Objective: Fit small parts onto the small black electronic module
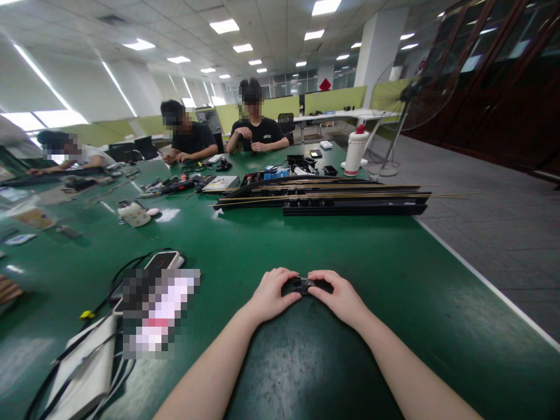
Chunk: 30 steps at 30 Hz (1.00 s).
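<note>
Between my two hands, just above or on the green table [350, 251], is a small black part [301, 285] whose exact kind I cannot make out. My left hand [275, 293] pinches its left end between thumb and fingers. The right end is pinched the same way by my right hand [339, 296]. A thin light edge, perhaps a wire or strip, shows along the top of the part between the fingertips. Both forearms reach in from the lower edge of the view.
Long black rails [354, 207] with thin brass-coloured rods lie across the table ahead. A white bottle [356, 153] stands behind them. To the left are a phone [164, 262], cables and a white box [83, 364]. Several people sit beyond; a standing fan [405, 105] is at right.
</note>
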{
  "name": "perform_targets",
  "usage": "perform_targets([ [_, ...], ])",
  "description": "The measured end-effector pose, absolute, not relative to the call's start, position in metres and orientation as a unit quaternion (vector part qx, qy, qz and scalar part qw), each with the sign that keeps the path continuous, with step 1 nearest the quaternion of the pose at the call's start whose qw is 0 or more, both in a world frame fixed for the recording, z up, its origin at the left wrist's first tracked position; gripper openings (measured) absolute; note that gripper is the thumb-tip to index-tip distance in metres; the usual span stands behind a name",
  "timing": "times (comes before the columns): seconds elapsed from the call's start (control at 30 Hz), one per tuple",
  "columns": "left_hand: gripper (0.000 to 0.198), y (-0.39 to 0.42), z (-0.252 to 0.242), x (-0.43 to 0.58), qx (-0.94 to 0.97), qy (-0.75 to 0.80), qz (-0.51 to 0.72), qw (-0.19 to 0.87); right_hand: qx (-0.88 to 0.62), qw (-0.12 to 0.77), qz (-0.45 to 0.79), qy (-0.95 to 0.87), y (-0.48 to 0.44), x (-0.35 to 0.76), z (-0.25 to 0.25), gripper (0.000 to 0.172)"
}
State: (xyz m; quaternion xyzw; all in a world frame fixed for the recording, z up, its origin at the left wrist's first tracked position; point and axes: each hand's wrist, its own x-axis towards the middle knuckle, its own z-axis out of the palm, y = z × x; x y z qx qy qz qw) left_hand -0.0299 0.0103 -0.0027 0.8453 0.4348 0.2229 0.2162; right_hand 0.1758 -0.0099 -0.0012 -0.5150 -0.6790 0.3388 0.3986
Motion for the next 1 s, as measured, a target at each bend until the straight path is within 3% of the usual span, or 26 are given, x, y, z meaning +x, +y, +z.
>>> perform_targets([
  [1.0, 0.039, 0.0095, 0.0005, -0.0281, 0.842, 0.442, 0.212, 0.226, -0.513, 0.529, 0.487, -0.469, -0.0019, 0.1851, 0.0002, 0.039],
])
